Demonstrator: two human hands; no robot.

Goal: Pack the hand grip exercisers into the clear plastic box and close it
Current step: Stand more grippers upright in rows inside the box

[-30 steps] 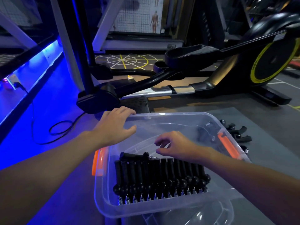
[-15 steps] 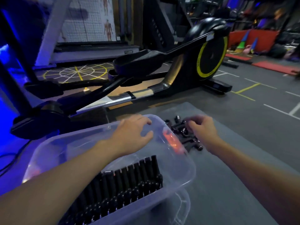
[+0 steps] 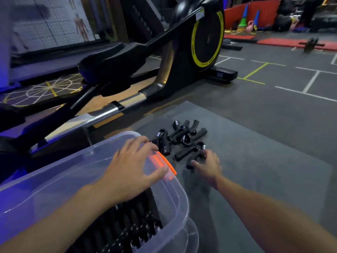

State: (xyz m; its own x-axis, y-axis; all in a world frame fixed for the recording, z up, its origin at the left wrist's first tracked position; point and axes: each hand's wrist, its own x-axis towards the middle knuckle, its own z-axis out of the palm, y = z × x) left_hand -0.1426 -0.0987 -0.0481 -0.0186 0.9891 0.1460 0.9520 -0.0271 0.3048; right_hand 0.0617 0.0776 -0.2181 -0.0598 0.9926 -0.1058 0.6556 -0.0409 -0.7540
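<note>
Grey mat (image 3: 255, 161), elliptical trainer (image 3: 206, 42) behind box (image 3: 54, 179)

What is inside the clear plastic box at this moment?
A row of black hand grip exercisers packed side by side in the clear plastic box. The left hand and forearm cover part of the row, so their number cannot be told.

A clear plastic box (image 3: 179, 201) is sitting at near left, with a row of black hand grip exercisers (image 3: 131, 225) lying inside. Just beyond its right end, a loose pile of black exercisers (image 3: 182, 136) is lying on the grey floor mat (image 3: 264, 161). The left hand (image 3: 133, 167) is resting on the box's far-right rim. The right hand (image 3: 207, 165) is gripping the pile's nearest exerciser (image 3: 186, 153). A black-and-yellow elliptical trainer (image 3: 207, 39) is standing behind.
</note>
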